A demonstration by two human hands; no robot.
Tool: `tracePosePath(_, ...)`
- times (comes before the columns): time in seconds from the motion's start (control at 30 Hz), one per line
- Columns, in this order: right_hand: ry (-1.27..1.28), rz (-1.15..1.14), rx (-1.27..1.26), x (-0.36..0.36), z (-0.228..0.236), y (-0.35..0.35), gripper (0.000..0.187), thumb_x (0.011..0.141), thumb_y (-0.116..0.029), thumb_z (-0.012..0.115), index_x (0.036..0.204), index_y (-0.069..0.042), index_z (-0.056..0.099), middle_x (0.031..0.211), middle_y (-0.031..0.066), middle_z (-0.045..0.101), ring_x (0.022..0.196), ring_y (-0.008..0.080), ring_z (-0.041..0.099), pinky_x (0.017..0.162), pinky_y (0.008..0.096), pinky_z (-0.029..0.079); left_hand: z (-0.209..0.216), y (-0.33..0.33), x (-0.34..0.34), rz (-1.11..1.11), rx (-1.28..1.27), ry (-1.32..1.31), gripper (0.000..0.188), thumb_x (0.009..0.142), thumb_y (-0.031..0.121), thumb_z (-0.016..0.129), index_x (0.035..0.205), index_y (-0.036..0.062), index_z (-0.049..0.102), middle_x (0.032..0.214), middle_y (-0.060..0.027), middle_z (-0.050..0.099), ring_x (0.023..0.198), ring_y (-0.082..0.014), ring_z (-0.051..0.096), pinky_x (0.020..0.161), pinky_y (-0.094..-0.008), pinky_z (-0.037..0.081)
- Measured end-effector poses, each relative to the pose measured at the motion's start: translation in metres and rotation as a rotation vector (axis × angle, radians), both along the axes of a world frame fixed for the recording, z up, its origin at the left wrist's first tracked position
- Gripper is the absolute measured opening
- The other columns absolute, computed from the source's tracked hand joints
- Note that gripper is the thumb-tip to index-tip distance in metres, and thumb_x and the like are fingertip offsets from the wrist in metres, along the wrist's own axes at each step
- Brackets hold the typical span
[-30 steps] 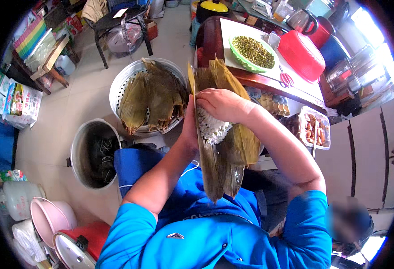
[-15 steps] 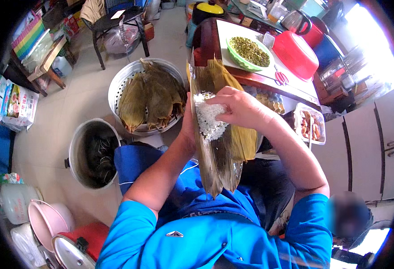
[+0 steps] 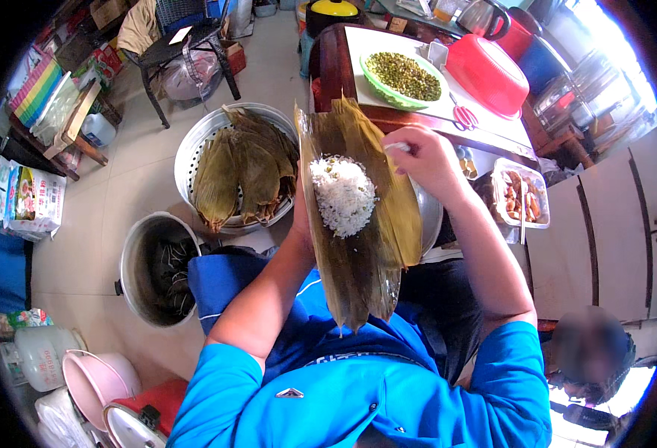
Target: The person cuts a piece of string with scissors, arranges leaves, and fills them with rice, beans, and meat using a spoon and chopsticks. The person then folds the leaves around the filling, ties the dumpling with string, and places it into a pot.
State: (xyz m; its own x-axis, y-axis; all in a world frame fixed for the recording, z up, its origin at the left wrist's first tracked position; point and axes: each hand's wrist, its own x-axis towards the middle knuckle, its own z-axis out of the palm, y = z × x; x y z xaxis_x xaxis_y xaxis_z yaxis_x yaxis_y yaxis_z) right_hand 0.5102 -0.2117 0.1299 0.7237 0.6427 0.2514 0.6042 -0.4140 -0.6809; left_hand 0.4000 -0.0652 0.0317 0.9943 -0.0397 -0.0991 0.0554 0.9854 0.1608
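Observation:
Broad overlapping bamboo leaves (image 3: 358,280) are spread in front of me, with a mound of white rice (image 3: 343,196) mixed with green bits on them. My left hand (image 3: 303,218) supports the leaves along their left edge; most of its fingers are hidden behind them. Over the right edge of the leaves, my right hand (image 3: 427,158) is raised with fingers pinched together. Something whitish shows at its fingertips, too small to make out. Part of a metal bowl (image 3: 431,220) peeks out behind the leaves, below my right wrist.
More leaves fill a perforated steamer pot (image 3: 185,168) ahead left. Nearer is a deep pot (image 3: 135,261) with dark tied bundles. On the table sit a green bowl of split beans (image 3: 403,78), red scissors (image 3: 464,117) and a red basin (image 3: 489,75); right, a meat container (image 3: 521,193).
My right hand has lifted off the rice and moved right. The leaves now face me more openly, showing the whole rice mound. My view has shifted slightly.

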Motion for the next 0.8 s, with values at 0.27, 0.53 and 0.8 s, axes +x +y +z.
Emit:
tracePosePath(0.27,-0.464,-0.064,-0.309,0.061,-0.066,-0.055,0.017,0.079,-0.011,0.062,0.094,-0.006,0.067,0.101,0.0140,0.063,0.094,0.0310,0.061,0.084,0.0376,0.049,-0.027,0.004,0.019,0.036,-0.035,-0.155,0.050,0.088,0.054,0.039,0.100,0.0085,0.058,0.092,-0.0110,0.062,0.083,-0.0286,0.062,0.076,-0.0433,0.052)
tracePosePath(0.53,0.026,0.351,-0.283,-0.052,0.019,-0.002,0.019,0.084,-0.019,0.057,0.093,-0.006,0.067,0.088,0.0151,0.065,0.084,0.0293,0.064,0.077,0.0373,0.050,-0.008,0.005,0.005,0.090,0.045,0.028,0.068,0.084,0.069,0.030,0.107,0.0105,0.055,0.095,-0.0104,0.062,0.086,-0.0273,0.061,0.079,-0.0404,0.052)
tracePosePath(0.8,0.006,0.536,-0.350,-0.058,-0.012,0.021,0.021,0.085,-0.020,0.051,0.089,-0.006,0.066,0.079,0.0163,0.064,0.077,0.0337,0.063,0.073,0.0412,0.050,-0.001,-0.001,0.007,0.080,0.054,0.011,0.069,0.085,0.068,0.030,0.108,0.0079,0.054,0.097,-0.0112,0.061,0.087,-0.0257,0.060,0.081,-0.0403,0.050)
